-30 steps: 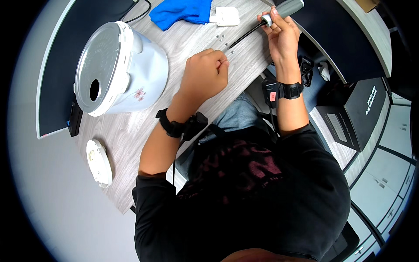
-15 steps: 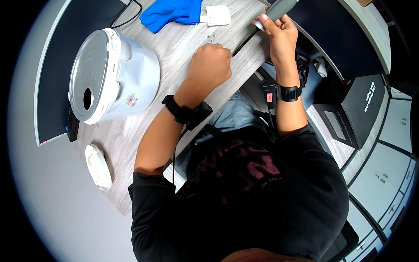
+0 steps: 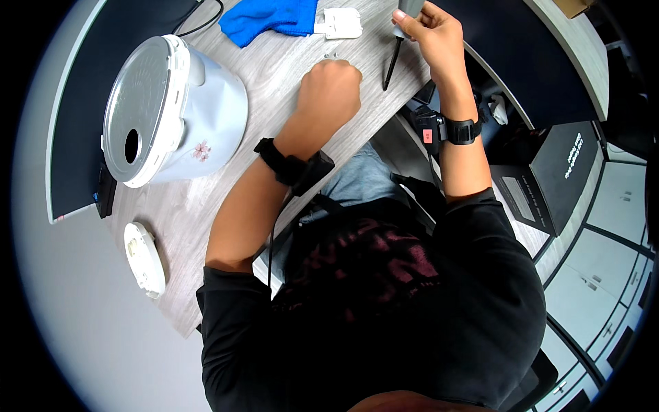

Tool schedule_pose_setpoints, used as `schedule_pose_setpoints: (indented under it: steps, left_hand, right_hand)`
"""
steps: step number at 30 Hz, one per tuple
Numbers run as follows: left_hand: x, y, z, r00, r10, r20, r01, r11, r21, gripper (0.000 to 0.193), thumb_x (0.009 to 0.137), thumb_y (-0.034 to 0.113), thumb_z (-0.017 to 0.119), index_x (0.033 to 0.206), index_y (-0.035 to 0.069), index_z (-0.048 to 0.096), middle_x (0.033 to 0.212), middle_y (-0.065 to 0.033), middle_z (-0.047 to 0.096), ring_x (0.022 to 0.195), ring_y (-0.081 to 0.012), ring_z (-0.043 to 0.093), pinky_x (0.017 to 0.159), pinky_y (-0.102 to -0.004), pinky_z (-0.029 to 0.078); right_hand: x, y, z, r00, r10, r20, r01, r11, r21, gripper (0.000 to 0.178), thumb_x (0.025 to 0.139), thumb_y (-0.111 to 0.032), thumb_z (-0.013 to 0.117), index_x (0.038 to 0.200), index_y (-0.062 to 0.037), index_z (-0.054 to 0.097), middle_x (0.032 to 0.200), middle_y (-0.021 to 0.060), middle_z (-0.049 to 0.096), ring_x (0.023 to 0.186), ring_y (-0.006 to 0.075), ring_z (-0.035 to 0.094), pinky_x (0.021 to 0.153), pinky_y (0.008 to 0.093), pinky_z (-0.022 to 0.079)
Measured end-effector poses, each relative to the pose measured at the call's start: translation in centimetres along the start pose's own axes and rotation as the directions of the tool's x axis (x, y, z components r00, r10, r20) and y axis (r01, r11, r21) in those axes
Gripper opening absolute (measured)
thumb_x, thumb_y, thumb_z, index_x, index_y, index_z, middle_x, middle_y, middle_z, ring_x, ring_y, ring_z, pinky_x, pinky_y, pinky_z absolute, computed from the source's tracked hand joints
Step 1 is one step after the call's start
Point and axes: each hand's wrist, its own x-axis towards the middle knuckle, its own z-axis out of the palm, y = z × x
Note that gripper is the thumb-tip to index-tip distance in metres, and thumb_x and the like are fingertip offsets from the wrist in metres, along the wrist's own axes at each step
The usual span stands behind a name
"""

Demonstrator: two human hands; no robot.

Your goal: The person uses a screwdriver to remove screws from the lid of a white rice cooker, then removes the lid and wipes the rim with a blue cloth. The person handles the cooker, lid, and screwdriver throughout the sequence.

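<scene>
My left hand (image 3: pixel 329 95) is curled into a fist above the desk, back upward, and whatever its fingers may hold is hidden under it. In my right hand (image 3: pixel 439 41) is a screwdriver (image 3: pixel 392 63), its grey handle gripped between thumb and fingers. The dark shaft slants down with its tip near the desk's front edge, apart from my left hand. Just beyond the left knuckles lie small metal screws (image 3: pixel 331 55), partly hidden.
To the left stands a large white tub (image 3: pixel 213 123) with a grey holed top, on its side of the desk (image 3: pixel 206 206). Nearer lies a white oval part (image 3: pixel 145 261). A blue cloth (image 3: pixel 271 20) and a white flat piece (image 3: pixel 342 24) are at the back. A black box (image 3: pixel 549 178) sits right.
The screwdriver has swung from a slant with its tip by my left fist to a steeper pose, tip farther right. My left hand stays closed in nearly the same place.
</scene>
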Motion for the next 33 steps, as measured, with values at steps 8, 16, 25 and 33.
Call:
schedule_pose_setpoints:
  steps: [8,16,25,33]
  left_hand:
    - [-0.4,0.2,-0.8,1.000,-0.019,-0.017,0.018,0.998,-0.060,0.013,0.080,0.010,0.070,0.090,0.005,0.077,0.088,-0.0166,0.070,0.081,-0.0361,0.068,0.074,-0.0434,0.056]
    - [-5.5,-0.7,-6.7,0.983,-0.068,-0.173,0.027,0.973,-0.229,0.015,0.083,0.012,0.070,0.096,0.006,0.075,0.083,-0.0127,0.070,0.077,-0.0316,0.066,0.070,-0.0405,0.053]
    - [-14.3,-2.4,-15.7,0.833,-0.066,-0.549,-0.014,0.990,-0.141,0.021,0.079,0.010,0.077,0.099,0.009,0.074,0.093,-0.0069,0.069,0.085,-0.0266,0.061,0.074,-0.0367,0.047]
    - [-16.4,-5.5,-15.9,0.699,-0.196,-0.688,0.387,0.912,0.133,0.044,0.073,0.026,0.085,0.113,0.014,0.071,0.118,-0.0077,0.063,0.120,-0.0293,0.050,0.096,-0.0447,0.030]
  right_hand:
    - [1.3,-1.5,1.7,0.993,-0.064,0.100,0.086,0.967,-0.240,0.012,0.081,-0.006,0.077,0.082,0.0008,0.067,0.066,-0.0013,0.061,0.059,0.0050,0.052,0.053,0.0242,0.041]
    - [3.5,-6.8,9.5,0.917,-0.236,0.323,0.307,0.933,-0.189,0.031,0.077,-0.005,0.080,0.102,0.0033,0.064,0.071,0.0024,0.064,0.063,0.0096,0.059,0.057,0.0275,0.047]
    - [7.4,-0.5,22.2,0.830,-0.143,0.539,0.435,0.769,-0.468,0.053,0.069,-0.030,0.088,0.107,0.0019,0.069,0.088,0.0161,0.075,0.086,0.0254,0.073,0.080,0.0354,0.055]
    - [9.1,3.5,25.8,0.793,0.063,0.606,0.425,0.656,-0.624,0.050,0.071,-0.038,0.079,0.107,-0.0044,0.076,0.099,0.0203,0.074,0.097,0.0332,0.071,0.085,0.0390,0.055]
